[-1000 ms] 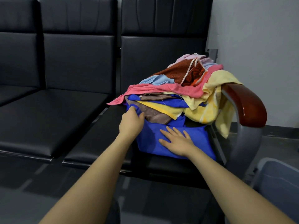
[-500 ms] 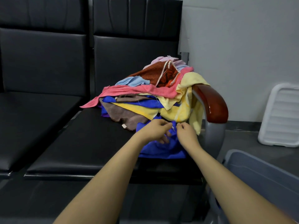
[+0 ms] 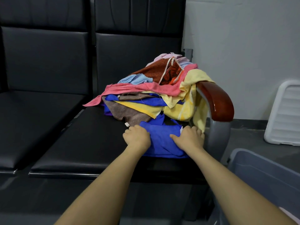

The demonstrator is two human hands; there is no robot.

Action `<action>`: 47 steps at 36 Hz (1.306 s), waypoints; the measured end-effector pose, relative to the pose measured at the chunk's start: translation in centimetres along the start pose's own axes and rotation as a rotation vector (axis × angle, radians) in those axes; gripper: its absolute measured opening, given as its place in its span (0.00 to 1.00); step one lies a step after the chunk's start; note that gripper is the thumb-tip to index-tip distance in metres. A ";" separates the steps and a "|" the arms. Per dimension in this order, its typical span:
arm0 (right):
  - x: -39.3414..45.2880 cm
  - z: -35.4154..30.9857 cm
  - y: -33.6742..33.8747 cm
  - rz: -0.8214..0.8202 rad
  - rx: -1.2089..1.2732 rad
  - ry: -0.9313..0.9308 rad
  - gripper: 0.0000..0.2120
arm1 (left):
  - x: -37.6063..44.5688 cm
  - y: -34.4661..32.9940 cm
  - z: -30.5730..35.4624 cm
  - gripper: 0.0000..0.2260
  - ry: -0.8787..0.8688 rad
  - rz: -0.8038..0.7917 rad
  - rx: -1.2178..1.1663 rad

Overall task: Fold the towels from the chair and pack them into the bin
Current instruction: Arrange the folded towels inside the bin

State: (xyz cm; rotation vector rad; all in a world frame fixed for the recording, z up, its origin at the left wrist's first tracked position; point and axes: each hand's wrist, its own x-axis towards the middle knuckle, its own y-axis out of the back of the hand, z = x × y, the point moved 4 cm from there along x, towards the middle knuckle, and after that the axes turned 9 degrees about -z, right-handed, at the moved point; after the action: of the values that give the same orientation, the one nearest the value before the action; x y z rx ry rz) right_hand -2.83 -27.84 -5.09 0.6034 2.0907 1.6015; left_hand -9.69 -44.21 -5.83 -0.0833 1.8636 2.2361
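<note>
Spreading apart from their pinch at centre half a second ago, the left hand and right hand now grip the blue towel by its two sides on the chair seat at mid-frame, likely mid-fold; the bin waits lower right.

White ribbed plastic lid leaning against grey wall, far right, standing on dark floor. Second black padded seat at left, adjoining. Dark baseboard along wall bottom.
</note>
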 end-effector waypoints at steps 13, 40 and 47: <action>-0.8 -1.4 -0.3 0.030 0.101 0.097 0.22 | -0.1 0.4 -1.0 0.13 -0.073 0.152 0.085; -0.2 -2.2 -0.7 -0.028 -0.013 -0.072 0.37 | 1.0 -0.1 -2.2 0.20 -0.058 0.179 0.078; 0.2 -3.5 -2.5 -0.100 0.041 -0.069 0.32 | 1.0 -0.1 -1.4 0.25 -0.100 0.056 0.016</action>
State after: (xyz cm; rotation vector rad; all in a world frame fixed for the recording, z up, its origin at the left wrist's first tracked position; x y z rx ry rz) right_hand -5.25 -31.08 -6.73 0.5503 2.0740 1.4654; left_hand -10.81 -45.39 -6.41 0.0831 1.8528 2.2174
